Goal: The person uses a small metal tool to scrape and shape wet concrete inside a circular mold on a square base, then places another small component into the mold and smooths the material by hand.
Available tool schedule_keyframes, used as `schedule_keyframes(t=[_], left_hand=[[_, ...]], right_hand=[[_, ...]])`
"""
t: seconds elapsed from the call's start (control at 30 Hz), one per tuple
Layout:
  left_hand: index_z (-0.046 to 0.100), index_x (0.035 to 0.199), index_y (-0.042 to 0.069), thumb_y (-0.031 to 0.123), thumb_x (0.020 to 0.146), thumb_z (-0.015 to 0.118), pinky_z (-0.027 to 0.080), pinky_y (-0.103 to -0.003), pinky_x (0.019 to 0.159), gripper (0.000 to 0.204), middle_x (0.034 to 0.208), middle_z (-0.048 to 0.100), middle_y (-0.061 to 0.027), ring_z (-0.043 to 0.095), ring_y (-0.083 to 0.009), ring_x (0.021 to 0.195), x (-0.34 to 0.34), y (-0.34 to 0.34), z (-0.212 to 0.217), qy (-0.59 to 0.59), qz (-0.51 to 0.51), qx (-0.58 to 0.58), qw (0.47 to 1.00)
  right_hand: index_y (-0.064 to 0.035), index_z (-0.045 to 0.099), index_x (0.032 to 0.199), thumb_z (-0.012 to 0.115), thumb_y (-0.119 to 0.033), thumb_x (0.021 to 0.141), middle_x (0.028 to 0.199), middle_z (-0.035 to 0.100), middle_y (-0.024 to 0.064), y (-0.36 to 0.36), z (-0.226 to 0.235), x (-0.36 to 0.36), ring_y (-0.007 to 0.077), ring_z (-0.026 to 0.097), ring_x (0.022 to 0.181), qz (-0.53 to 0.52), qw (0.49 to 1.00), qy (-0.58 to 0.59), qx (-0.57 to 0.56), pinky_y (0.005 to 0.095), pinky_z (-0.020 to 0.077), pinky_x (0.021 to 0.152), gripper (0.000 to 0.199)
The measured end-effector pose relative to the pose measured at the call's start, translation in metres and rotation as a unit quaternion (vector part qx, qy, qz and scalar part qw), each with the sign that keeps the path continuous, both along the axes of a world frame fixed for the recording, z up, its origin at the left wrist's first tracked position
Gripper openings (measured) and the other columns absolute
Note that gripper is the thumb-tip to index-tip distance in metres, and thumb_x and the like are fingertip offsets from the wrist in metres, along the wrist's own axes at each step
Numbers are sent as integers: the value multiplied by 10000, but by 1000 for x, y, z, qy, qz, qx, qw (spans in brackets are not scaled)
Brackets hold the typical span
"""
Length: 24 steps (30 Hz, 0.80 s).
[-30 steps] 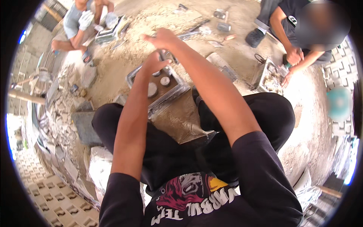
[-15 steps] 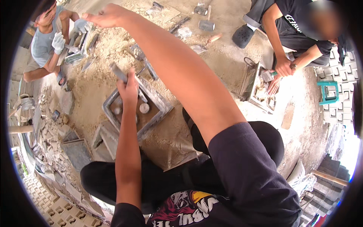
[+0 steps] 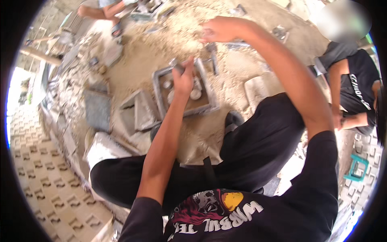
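My left hand (image 3: 184, 76) is closed around a grey rod-shaped tool (image 3: 176, 65), whose thick end sticks out past the thumb. It is over a square grey frame (image 3: 156, 86) with a brown bottom. Inside the frame stand pale round pieces (image 3: 196, 94), partly hidden by my hand and forearm. My right hand (image 3: 221, 30) is raised farther out, over the sand heap (image 3: 177, 34), with its fingers drawn together. Whatever they hold is hidden. Just beyond the frame lies a hammer-like tool (image 3: 213, 58).
Left of the frame lean grey slabs (image 3: 143, 111), with a dark flat panel (image 3: 97, 109) and broken rubble (image 3: 70, 88) beyond. A co-worker (image 3: 354, 84) sits at the right near a teal stool (image 3: 357, 167). Another person's legs (image 3: 102, 12) show at the upper left.
The view has turned, so the frame and sand appear farther right. My right hand is bent back closer above the sand heap. The left hand still grips the rod-shaped tool over the frame.
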<state>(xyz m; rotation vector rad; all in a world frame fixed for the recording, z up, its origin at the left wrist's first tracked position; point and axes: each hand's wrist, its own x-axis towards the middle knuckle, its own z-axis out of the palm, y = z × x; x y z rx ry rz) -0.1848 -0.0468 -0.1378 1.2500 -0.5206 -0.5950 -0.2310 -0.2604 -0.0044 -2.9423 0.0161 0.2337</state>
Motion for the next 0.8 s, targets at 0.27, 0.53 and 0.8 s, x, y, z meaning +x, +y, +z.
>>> schedule_keyframes(t=[0.27, 0.53, 0.8], left_hand=[[432, 554, 120, 311, 983, 569, 261, -268, 438, 490, 489, 398, 24, 353, -79, 442, -2, 13, 31, -66, 8, 0, 998], [417, 567, 125, 244, 993, 557, 244, -276, 428, 464, 487, 383, 32, 330, -78, 431, -13, 2, 31, -30, 46, -73, 996], [450, 636, 115, 256, 999, 554, 265, -261, 406, 403, 519, 411, 47, 366, -70, 432, -26, -7, 36, -28, 116, -8, 993]], right_hand=[[-22, 586, 762, 601, -542, 894, 637, 587, 120, 16, 22, -41, 243, 537, 588, -58, 996, -6, 60, 390, 434, 573, 537], [-50, 565, 768, 602, -526, 904, 663, 573, 101, -22, 17, -72, 228, 518, 604, -117, 991, 19, 65, 370, 433, 598, 497], [-23, 523, 645, 556, -564, 907, 613, 549, 121, -39, -1, -64, 279, 520, 589, -109, 992, 64, 29, 435, 431, 602, 603]])
